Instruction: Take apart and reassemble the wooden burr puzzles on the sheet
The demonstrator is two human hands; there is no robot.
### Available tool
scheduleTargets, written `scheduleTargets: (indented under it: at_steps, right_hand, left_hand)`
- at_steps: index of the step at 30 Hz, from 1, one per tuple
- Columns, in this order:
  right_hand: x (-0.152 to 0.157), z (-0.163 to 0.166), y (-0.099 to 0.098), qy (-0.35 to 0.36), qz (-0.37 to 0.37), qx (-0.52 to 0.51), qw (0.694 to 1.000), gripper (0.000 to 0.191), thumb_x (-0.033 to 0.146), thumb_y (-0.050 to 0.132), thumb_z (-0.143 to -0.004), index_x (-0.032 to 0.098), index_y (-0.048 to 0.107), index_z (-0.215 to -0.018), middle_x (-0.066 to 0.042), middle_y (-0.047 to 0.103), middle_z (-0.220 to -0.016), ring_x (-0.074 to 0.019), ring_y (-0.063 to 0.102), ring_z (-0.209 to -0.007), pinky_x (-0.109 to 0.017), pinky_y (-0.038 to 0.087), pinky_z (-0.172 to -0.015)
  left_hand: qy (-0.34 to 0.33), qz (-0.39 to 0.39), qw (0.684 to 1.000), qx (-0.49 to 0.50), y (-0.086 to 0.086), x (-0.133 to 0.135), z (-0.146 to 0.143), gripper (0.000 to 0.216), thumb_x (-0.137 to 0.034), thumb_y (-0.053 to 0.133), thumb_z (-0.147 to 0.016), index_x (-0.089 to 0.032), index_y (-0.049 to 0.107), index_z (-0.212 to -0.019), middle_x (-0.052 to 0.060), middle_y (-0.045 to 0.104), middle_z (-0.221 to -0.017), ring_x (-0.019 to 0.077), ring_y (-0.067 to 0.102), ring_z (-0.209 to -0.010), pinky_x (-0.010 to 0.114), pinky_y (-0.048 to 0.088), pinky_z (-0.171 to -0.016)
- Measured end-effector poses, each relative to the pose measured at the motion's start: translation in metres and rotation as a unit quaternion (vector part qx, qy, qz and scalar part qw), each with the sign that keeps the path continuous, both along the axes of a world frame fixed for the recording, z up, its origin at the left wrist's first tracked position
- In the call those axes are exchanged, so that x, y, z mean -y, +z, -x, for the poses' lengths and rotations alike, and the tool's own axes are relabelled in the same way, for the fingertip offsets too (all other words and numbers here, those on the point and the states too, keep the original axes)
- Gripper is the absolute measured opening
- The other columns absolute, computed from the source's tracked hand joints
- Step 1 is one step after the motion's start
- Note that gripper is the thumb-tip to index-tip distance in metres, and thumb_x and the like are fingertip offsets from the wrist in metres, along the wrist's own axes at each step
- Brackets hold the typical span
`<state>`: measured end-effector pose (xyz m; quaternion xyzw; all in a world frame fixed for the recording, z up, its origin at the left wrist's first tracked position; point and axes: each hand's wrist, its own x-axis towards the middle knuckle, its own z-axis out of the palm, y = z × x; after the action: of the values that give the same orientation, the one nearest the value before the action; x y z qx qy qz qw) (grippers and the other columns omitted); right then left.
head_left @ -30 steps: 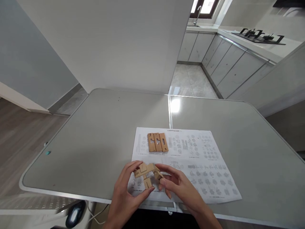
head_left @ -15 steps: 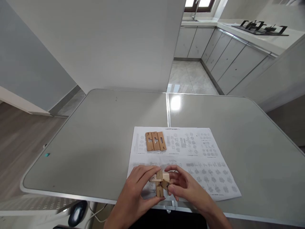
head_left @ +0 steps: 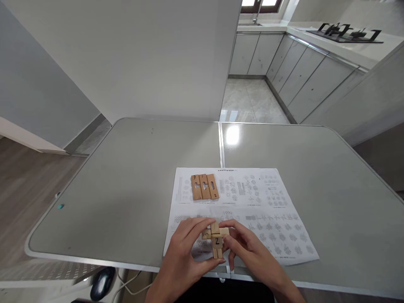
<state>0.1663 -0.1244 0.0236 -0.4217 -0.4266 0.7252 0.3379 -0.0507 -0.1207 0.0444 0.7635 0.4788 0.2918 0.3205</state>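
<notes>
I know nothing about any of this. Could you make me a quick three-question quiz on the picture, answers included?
1. How many flat wooden pieces lie side by side on the printed sheet?
2. True or false: the left hand and right hand both hold the wooden assembly.
3. Which edge of the table is the teal bit near? A) right; B) left; C) far.

Key: 1. Three. 2. True. 3. B.

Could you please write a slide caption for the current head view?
Left hand and right hand hold crossed wooden blocks above a printed sheet bearing three flat wooden pieces.
</notes>
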Motion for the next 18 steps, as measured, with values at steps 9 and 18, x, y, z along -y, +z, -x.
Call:
scheduleTargets:
  at_steps: [9,18]
  right_hand:
    - [0.004,0.008,0.005,-0.039,-0.138,0.171,0.975,0.035,0.052,0.050,-0.110,0.022,0.069,-0.111,-0.010,0.072,-0.121,-0.0178,0.067,-0.081,-0.030,0.056,-0.075]
    - [-0.001,-0.001,-0.004,-0.044,-0.047,0.088,0.994,0.050,0.061,0.059,-0.103,0.018,0.069,-0.081,-0.008,0.068,-0.116,-0.0148,0.061,-0.073,-0.030,0.053,-0.071]
  left_hand:
    - [-0.008,-0.026,1.000,0.000,-0.003,0.000,0.003,0.074,-0.025,0.088,-0.086,-0.037,0.053,-0.150,0.005,0.070,-0.139,0.0268,0.066,-0.126,0.041,0.059,-0.105]
    - [-0.006,0.023,1.000,-0.012,-0.011,0.005,0.006,0.092,-0.027,0.093,-0.081,-0.043,0.043,-0.157,0.003,0.063,-0.149,0.0284,0.061,-0.137,0.046,0.054,-0.116]
